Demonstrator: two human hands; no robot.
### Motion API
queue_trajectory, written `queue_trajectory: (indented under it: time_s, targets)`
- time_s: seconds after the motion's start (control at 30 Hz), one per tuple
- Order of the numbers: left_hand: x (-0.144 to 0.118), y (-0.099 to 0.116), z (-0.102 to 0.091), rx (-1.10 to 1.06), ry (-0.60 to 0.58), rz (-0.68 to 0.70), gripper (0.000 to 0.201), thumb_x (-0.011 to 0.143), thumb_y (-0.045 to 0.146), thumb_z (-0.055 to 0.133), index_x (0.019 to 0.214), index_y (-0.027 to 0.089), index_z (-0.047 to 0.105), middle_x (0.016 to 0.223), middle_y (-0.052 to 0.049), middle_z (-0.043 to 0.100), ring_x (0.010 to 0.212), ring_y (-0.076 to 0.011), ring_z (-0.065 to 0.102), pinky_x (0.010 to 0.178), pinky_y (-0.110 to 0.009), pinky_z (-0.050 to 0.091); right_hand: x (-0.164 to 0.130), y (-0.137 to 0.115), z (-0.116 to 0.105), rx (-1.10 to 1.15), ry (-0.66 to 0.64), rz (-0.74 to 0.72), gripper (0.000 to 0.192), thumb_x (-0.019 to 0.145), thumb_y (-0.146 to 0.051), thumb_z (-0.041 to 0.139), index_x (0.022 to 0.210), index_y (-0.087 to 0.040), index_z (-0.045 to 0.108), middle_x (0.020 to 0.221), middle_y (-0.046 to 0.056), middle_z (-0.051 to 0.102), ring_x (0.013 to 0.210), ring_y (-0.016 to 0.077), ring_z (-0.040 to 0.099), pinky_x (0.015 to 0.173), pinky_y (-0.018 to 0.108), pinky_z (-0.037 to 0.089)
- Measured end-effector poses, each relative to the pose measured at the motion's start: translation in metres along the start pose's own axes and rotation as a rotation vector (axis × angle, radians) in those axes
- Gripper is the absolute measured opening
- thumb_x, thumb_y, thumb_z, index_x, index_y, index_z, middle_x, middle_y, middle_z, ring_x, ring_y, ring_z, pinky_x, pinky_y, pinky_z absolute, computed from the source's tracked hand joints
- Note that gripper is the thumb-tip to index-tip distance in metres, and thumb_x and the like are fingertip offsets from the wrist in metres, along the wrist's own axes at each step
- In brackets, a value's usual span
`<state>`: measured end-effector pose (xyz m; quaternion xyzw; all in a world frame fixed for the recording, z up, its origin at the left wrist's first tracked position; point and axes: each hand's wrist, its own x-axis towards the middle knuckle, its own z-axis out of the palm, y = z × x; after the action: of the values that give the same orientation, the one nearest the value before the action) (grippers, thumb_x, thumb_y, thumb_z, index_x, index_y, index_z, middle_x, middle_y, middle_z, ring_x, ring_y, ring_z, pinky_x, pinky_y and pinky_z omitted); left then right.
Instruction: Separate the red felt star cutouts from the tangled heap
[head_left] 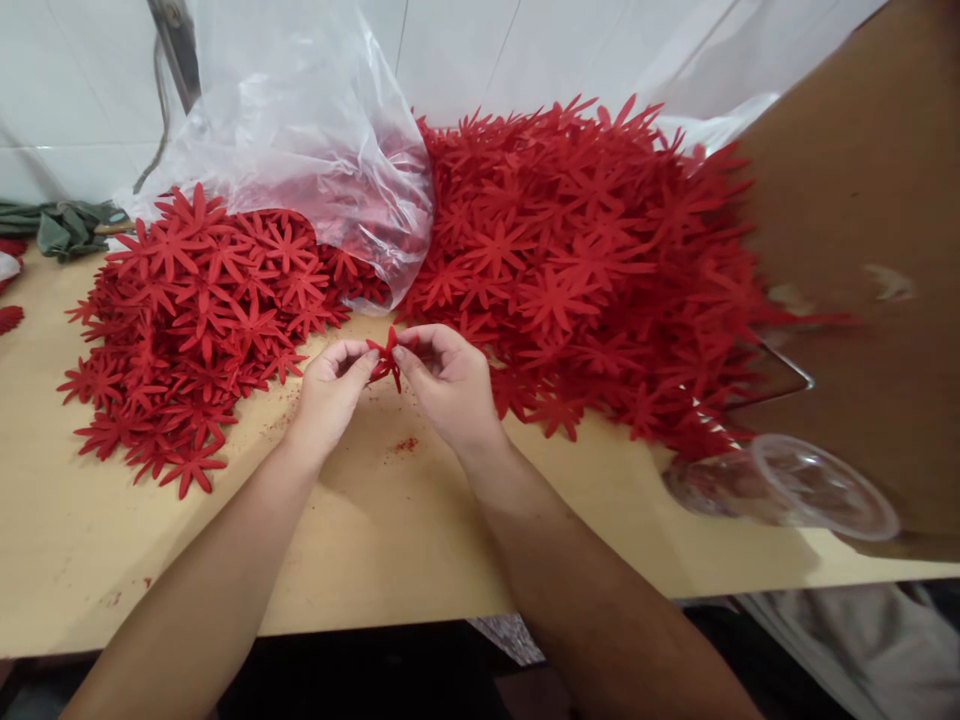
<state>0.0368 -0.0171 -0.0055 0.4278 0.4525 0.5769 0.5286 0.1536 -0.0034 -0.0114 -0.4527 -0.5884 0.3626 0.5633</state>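
Both hands, left hand [330, 385] and right hand [448, 380], pinch one red fabric flower [388, 358] together above the surface [390, 530]; flower heaps lie at ten [195, 320] and two o'clock [585, 260].

Bare forearms, no sleeves, no gloves

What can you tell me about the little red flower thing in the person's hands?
The red flower piece is small, flat and star-shaped, with narrow pointed petals, and looks like felt or fabric. The left hand and right hand pinch it between their fingers, just above the wooden table. It looks slightly folded.
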Motion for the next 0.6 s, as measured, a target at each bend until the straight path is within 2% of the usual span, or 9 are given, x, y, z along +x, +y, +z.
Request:
queue_trajectory:
  time_s: [0.17,0.27,0.37,0.47,0.6]
  targets:
    - [0.001,0.001,-0.001,0.127,0.025,0.101,0.005,0.07,0.018,0.058,0.067,0.015,0.054,0.065,0.004,0.053,0.061,-0.0056,0.047,0.063,-0.02,0.038,-0.002,-0.005,-0.003,-0.17,0.06,-0.134,0.012,0.074,-0.023,0.056,0.085,-0.018,0.055,0.086,0.004,0.057,0.076,0.0131,0.054,0.07,0.031,0.046]
    - [0.0,0.002,-0.001,0.17,0.068,0.135,0.006,0.071,0.016,0.056,0.066,0.016,0.052,0.061,0.004,0.051,0.056,-0.0054,0.044,0.058,-0.019,0.037,-0.004,-0.012,-0.004,-0.175,0.153,-0.135,0.015,0.075,-0.032,0.058,0.078,-0.018,0.053,0.075,0.002,0.053,0.068,0.0118,0.05,0.063,0.029,0.044]
    - [-0.001,0.001,-0.002,0.227,0.076,0.182,0.006,0.072,0.02,0.056,0.067,0.017,0.053,0.061,0.004,0.051,0.053,-0.0058,0.043,0.053,-0.02,0.035,-0.008,-0.015,-0.001,-0.126,0.039,-0.042,0.028,0.077,-0.044,0.054,0.065,-0.018,0.049,0.06,-0.001,0.047,0.055,0.0092,0.043,0.052,0.025,0.038]
    - [-0.002,-0.002,-0.002,0.292,0.052,0.245,0.006,0.071,0.021,0.057,0.067,0.017,0.055,0.066,0.002,0.053,0.06,-0.0071,0.048,0.057,-0.02,0.037,-0.009,-0.01,0.002,-0.18,-0.086,-0.012,0.031,0.077,-0.046,0.053,0.062,-0.018,0.05,0.059,-0.001,0.048,0.055,0.0094,0.042,0.051,0.024,0.036]
    - [-0.002,-0.002,-0.002,0.249,0.048,0.205,0.007,0.07,0.021,0.056,0.065,0.017,0.053,0.063,0.003,0.052,0.058,-0.007,0.046,0.059,-0.02,0.037,-0.003,-0.006,0.0,-0.127,-0.084,-0.003,0.026,0.077,-0.04,0.054,0.063,-0.018,0.051,0.059,-0.001,0.047,0.056,0.0097,0.041,0.051,0.024,0.035]
